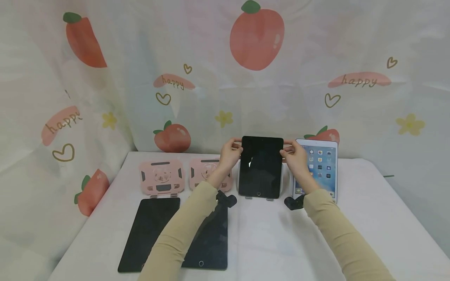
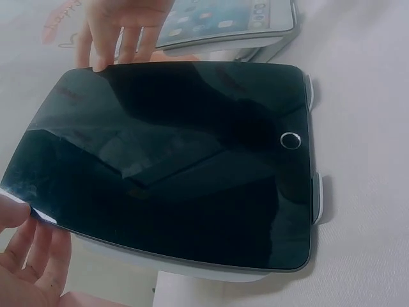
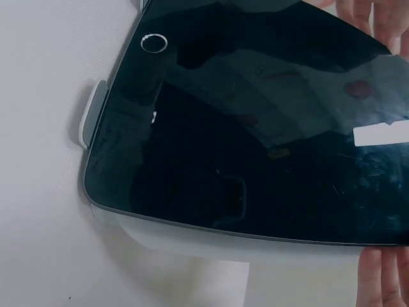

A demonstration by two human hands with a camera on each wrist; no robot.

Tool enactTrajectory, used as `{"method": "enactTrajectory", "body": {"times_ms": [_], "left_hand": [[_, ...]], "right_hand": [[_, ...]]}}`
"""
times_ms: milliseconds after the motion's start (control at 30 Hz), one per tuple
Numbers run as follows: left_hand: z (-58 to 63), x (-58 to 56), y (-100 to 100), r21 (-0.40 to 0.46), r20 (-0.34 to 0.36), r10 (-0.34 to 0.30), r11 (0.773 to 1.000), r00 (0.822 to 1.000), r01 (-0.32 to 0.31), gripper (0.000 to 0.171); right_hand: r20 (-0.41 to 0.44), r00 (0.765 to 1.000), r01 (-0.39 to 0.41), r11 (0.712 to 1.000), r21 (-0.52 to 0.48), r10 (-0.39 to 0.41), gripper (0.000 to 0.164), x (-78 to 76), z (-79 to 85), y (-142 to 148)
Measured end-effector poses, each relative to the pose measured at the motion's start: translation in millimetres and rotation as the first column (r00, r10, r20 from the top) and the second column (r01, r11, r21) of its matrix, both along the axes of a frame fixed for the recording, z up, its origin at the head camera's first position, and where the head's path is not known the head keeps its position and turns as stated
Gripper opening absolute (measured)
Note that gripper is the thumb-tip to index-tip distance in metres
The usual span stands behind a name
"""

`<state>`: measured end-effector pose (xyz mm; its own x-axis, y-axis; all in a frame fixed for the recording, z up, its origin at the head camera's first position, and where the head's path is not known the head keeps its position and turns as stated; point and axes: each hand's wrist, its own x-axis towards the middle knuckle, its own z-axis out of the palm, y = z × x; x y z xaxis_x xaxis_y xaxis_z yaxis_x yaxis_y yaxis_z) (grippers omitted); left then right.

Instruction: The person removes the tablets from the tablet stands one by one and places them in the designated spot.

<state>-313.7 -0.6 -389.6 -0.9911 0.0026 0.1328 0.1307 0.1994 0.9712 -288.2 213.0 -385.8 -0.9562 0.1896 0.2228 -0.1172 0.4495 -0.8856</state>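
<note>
A black-screened tablet (image 1: 261, 168) leans upright in a pale stand (image 2: 319, 198), its bottom edge at the stand's two small lips. My left hand (image 1: 230, 155) pinches the tablet's upper left edge, thumb at the front and fingers behind. On the opposite edge my right hand (image 1: 295, 158) pinches it the same way. Both hands also show in the left wrist view, the left hand (image 2: 35, 262) at lower left and the right hand (image 2: 124, 29) at the top. Most of the stand is hidden behind the tablet (image 3: 255, 147).
To the right stands a white tablet (image 1: 321, 164) with a lit screen, partly behind my right forearm. Two pink stands (image 1: 162, 177) are at the left. Before them lie two dark tablets (image 1: 151, 230), partly covered by my left sleeve. A patterned curtain (image 1: 211, 105) hangs behind the white table (image 1: 267, 242).
</note>
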Motion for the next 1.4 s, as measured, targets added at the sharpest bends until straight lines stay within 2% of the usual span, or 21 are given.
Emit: {"method": "enactTrajectory", "body": {"times_ms": [433, 1000, 1233, 1400], "left_hand": [[1.1, 3.5, -3.1, 0.037, 0.013, -0.025, 0.999, 1.0, 0.025, 0.03], [4.5, 16.0, -4.9, 0.015, -0.06, -0.049, 0.999, 0.997, 0.05, 0.028], [9.6, 26.0, -6.4, 0.057, -0.075, -0.06, 0.996, 0.995, 0.064, 0.028], [12.6, 32.1, -7.6, 0.089, -0.081, -0.067, 0.993, 0.994, 0.075, 0.028]], "right_hand": [[-0.043, 0.998, 0.043, 0.998, -0.045, -0.045, 0.033, 0.1, -5.4, -1.2], [-0.101, 0.995, 0.024, 1.0, -0.001, -0.024, 0.033, 12.4, -4.1, 1.2], [-0.152, 0.988, -0.005, 1.0, 0.029, 0.009, 0.033, 21.8, 4.8, 4.3], [-0.159, 0.987, -0.013, 1.0, 0.028, 0.017, 0.033, 28.1, 11.8, 4.7]]}}
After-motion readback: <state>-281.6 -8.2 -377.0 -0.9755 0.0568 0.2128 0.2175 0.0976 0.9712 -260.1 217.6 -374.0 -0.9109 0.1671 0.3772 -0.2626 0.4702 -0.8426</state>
